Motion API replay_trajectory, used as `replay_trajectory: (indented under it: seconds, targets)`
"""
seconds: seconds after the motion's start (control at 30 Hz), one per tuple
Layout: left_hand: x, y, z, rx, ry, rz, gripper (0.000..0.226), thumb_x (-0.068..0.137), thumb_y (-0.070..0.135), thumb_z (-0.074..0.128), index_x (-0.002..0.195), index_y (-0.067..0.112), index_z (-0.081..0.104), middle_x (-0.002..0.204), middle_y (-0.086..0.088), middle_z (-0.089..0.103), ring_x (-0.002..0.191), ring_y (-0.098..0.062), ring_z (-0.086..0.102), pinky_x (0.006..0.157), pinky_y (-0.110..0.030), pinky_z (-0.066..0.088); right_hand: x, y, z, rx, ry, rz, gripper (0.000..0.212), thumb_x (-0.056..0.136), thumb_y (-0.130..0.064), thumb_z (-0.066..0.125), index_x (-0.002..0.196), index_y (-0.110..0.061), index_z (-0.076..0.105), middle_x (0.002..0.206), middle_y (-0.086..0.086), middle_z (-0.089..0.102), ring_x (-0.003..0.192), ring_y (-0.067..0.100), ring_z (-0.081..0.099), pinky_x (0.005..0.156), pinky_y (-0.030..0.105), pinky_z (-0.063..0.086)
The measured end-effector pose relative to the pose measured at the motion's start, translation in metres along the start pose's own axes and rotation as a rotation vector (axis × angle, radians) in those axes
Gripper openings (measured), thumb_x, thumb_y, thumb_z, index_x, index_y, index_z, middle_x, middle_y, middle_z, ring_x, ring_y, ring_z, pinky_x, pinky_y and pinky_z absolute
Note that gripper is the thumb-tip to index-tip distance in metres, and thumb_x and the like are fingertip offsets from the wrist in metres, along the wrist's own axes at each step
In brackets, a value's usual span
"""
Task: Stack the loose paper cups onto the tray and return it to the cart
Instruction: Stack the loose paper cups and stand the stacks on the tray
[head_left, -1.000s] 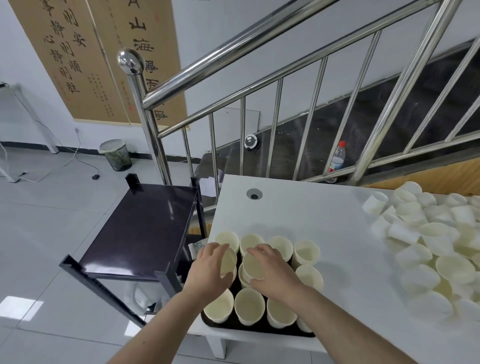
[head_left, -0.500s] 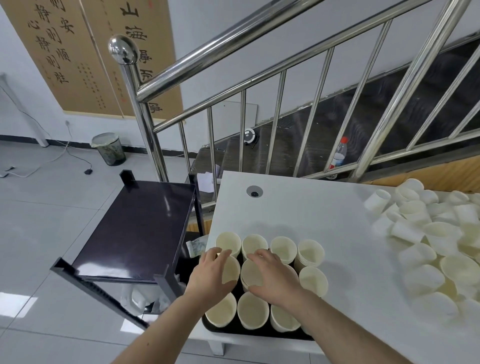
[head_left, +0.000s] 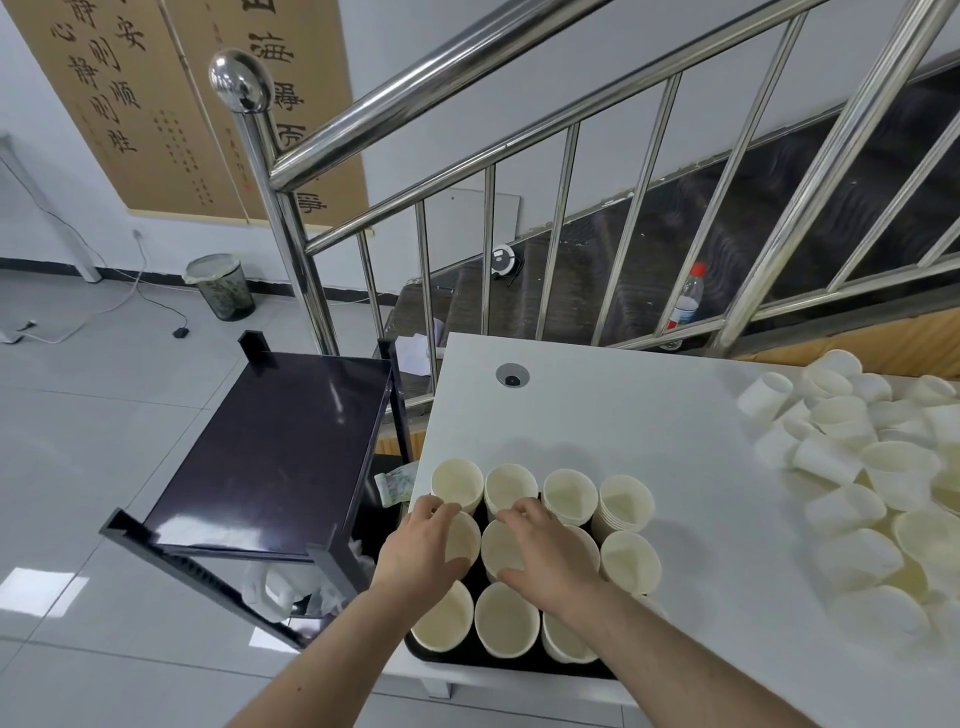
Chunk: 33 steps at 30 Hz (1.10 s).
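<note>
While the head view shows the black tray (head_left: 470, 656) at the table's near-left corner holding about a dozen upright cup stacks (head_left: 506, 618), I log stacking as partly done. My left hand (head_left: 423, 548) and right hand (head_left: 545, 556) lie spread over the middle-row cups; whether either grips one, I cannot tell. A heap of loose cups (head_left: 878, 467) remains far right, and the cart (head_left: 270, 452), just left, has no tray yet.

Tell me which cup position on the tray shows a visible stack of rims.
The back-right stack in the far row; layered rims show below its lip, unlike its neighbours.
</note>
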<state>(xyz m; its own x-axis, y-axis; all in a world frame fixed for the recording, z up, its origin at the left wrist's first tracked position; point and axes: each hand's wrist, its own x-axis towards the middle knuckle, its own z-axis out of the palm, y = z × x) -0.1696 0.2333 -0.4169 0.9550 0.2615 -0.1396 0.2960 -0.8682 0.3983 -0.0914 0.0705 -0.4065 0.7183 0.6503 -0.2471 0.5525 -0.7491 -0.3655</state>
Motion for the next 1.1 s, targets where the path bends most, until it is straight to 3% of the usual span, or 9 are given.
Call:
replay_trajectory:
  seconds: [0.3,0.5,0.87,1.1]
  targets:
    - [-0.007,0.019,-0.002,0.067,0.057,-0.002,0.056,0.086,0.042,0.057,0.138,0.029,0.038,0.144,0.003,0.032,0.133,-0.019,0.032,0.100,-0.033,0.040,-0.010,0.007,-0.013,-0.008,0.022,-0.031,0.062,0.084,-0.028,0.064,0.141,-0.025,0.038,0.141,-0.005,0.029,0.123,0.016,0.042,0.080,0.032,0.049]
    - [-0.008,0.061,-0.002,0.031,0.080,0.076,0.057,0.088,0.039,0.057,0.139,0.027,0.038,0.143,0.004,0.033,0.130,-0.017,0.036,0.098,-0.029,0.040,-0.032,0.029,-0.032,0.017,0.086,-0.016,0.061,0.085,-0.028,0.065,0.140,-0.028,0.039,0.142,-0.008,0.029,0.123,0.015,0.045,0.084,0.032,0.050]
    - [-0.019,0.205,0.043,-0.003,0.055,0.221,0.054,0.085,0.037,0.060,0.135,0.024,0.045,0.139,0.003,0.039,0.122,-0.021,0.047,0.092,-0.032,0.044,-0.132,0.153,-0.082,-0.003,0.158,0.059,0.059,0.089,-0.027,0.059,0.143,-0.024,0.036,0.144,-0.003,0.028,0.129,0.018,0.039,0.090,0.031,0.047]
    - [-0.031,0.296,0.083,-0.038,0.015,0.251,0.054,0.087,0.036,0.058,0.137,0.024,0.042,0.141,0.003,0.035,0.128,-0.017,0.041,0.100,-0.030,0.040,-0.193,0.236,-0.101,-0.025,0.192,0.098,0.063,0.090,-0.032,0.061,0.146,-0.024,0.033,0.145,-0.004,0.028,0.128,0.016,0.039,0.092,0.030,0.047]
